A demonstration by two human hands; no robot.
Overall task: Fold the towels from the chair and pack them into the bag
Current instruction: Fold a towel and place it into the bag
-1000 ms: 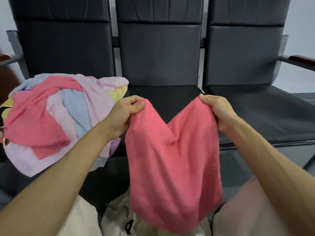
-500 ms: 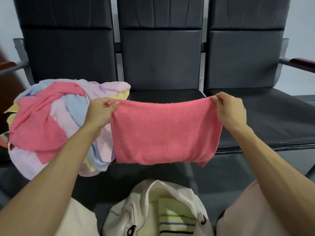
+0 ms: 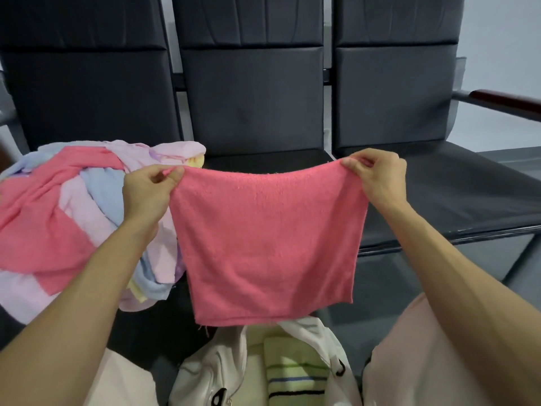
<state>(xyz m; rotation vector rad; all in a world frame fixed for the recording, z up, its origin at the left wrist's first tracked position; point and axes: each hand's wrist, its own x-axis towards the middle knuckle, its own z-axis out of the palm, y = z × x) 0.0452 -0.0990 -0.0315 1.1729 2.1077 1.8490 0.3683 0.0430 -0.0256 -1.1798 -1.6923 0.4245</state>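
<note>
A coral-pink towel [image 3: 269,244] hangs spread out in front of me, folded to a roughly square shape. My left hand [image 3: 147,191] pinches its top left corner and my right hand [image 3: 380,180] pinches its top right corner. Below it, between my knees, stands a white bag [image 3: 210,373], open at the top, with a folded yellow-green striped towel [image 3: 292,373] inside. A heap of unfolded towels [image 3: 73,212] in pink, lilac, blue and yellow lies on the left chair seat.
A row of three black chairs [image 3: 251,106] faces me; the middle seat [image 3: 263,161] and the right seat [image 3: 456,194] hold nothing. A dark wooden armrest [image 3: 506,102] juts out at the far right. My knees frame the bag.
My hands moved apart and pulled the sagging towel taut, then lifted it a little. The towel now hangs shorter than a second ago, which uncovers the open bag below.
</note>
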